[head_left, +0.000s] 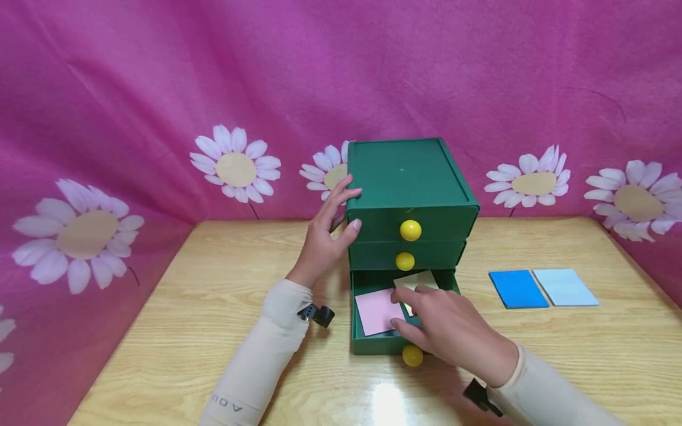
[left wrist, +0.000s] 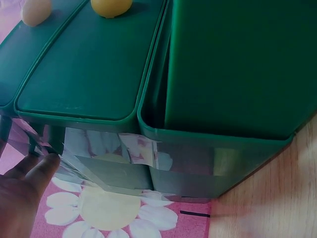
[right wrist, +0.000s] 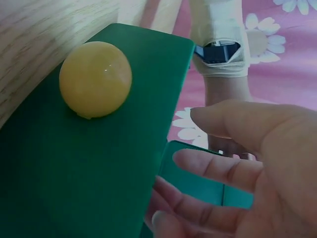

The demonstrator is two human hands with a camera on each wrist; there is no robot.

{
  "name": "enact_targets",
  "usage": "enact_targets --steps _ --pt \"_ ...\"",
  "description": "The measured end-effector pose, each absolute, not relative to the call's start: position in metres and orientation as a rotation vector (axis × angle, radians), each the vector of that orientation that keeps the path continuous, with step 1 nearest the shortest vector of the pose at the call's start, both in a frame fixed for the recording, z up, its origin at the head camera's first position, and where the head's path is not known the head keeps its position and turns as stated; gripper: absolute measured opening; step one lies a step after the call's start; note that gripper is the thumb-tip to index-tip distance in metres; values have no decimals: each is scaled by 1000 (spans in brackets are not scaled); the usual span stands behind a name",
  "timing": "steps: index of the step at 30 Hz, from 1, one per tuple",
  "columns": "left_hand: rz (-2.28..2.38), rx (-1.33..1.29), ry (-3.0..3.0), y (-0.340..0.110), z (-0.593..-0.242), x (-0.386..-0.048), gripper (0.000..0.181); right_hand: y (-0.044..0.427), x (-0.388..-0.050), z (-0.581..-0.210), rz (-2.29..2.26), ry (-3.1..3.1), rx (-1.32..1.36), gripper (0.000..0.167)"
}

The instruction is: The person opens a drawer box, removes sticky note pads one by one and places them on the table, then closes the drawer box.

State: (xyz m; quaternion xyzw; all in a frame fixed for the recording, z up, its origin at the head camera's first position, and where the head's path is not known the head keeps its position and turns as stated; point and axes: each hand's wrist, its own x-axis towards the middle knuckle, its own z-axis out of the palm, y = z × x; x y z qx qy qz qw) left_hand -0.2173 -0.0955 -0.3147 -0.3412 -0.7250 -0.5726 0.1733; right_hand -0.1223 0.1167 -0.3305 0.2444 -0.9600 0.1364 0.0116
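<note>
Pink marks the square pad (head_left: 376, 310) we see just by the fingertips of the right hand (head_left: 455, 328), which is released, its thumb and fingers parted; whether they touch the pad, we cannot tell. That pad lies in the front left corner of the pulled-out bottom drawer (head_left: 375, 346), and a pale yellow pad (head_left: 424, 278) lies toward the drawer's back right corner, partly hidden by the same hand. The left hand (head_left: 324, 239) is released too, fingers extended against the left side of the green cabinet (head_left: 405, 168). Farther out, we find two closed drawers above, each with a round yellow knob like the one on the bottom drawer. On the tabletop (head_left: 176, 307), between the cabinet and the right edge, a blue pad (head_left: 519, 289) lies just beside a light blue pad (head_left: 566, 287). Magenta cloth (head_left: 341, 71) printed with white daisies rises behind the tabletop's far edge.
</note>
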Motion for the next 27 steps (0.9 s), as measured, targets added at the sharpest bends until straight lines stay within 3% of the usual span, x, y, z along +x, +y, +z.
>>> enact_targets --steps 27 --pt "-1634 -953 -2069 -96 -313 -216 49 85 -157 -350 320 -3214 777 44"
